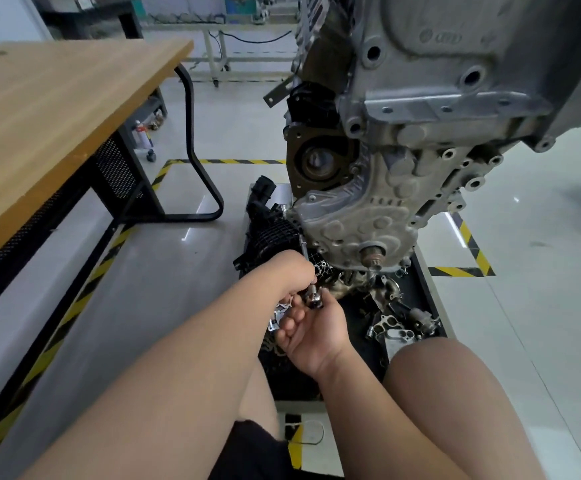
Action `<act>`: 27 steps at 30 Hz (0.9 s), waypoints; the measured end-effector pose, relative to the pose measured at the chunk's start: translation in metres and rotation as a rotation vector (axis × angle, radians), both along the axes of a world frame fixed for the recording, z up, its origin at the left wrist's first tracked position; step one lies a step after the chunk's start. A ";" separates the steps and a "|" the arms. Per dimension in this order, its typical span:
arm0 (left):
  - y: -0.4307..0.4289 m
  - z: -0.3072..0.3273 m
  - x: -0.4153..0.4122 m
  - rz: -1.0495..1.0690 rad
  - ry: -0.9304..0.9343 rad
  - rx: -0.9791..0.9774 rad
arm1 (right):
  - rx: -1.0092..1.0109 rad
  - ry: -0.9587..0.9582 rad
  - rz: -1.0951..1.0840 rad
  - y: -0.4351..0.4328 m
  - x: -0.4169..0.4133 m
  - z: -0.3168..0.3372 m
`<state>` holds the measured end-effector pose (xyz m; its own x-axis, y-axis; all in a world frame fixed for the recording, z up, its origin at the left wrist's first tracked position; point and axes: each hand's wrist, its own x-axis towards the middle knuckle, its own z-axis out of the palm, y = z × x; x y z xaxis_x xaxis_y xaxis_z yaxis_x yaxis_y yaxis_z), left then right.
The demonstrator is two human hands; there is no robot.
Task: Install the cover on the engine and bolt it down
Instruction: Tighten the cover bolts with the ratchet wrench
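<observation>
Glossy pale workshop floor, marked with yellow-and-black hazard tape (478, 252), fills the head view, with a wooden-topped table (57, 109) on the left. An engine (438, 74) hangs over a black tray (424, 271) strewn with loose metal parts. The embossed silver cover (362, 220) sits against the engine's front face at its lower end, above the tray, and a short shaft stub pokes out near its bottom edge.

The person crouches with bare knees at the frame's foot, both hands meeting just below the cover's lower left corner. The left hand (291, 275) has its fingers curled round a thin extension bar (303, 245) that slants up to the cover's edge. The right hand (313, 329), palm up, curls its fingers round a ratchet wrench (313, 301), whose head lies at the thumb. A black ribbed plastic part (271, 233) lies beside the left hand.
</observation>
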<state>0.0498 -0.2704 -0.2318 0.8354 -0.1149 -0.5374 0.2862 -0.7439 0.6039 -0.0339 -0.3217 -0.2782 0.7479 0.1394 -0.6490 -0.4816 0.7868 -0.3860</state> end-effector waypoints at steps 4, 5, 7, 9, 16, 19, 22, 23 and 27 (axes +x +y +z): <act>0.012 -0.007 0.003 0.007 -0.051 -0.010 | -0.041 -0.012 0.123 0.003 0.000 0.001; 0.016 -0.013 0.003 0.029 -0.063 -0.053 | -0.051 -0.008 0.136 0.004 0.001 0.000; 0.021 -0.025 0.001 0.087 -0.090 -0.131 | -0.113 -0.012 0.156 0.005 0.003 -0.003; 0.022 -0.032 0.001 0.123 -0.127 -0.161 | -0.240 -0.045 0.150 0.007 0.003 -0.007; 0.019 -0.037 -0.002 0.151 -0.174 -0.174 | -1.079 -0.176 0.183 0.000 0.001 -0.017; 0.016 -0.038 -0.003 0.167 -0.217 -0.198 | -1.014 -0.187 0.103 -0.002 0.002 -0.014; 0.015 -0.039 -0.004 0.186 -0.264 -0.220 | -0.488 -0.108 -0.020 0.002 0.002 -0.009; 0.014 -0.039 -0.004 0.189 -0.251 -0.232 | -0.313 -0.072 -0.019 0.003 0.002 -0.008; 0.015 -0.039 -0.005 0.167 -0.152 -0.232 | 0.104 -0.026 -0.010 0.004 0.002 -0.005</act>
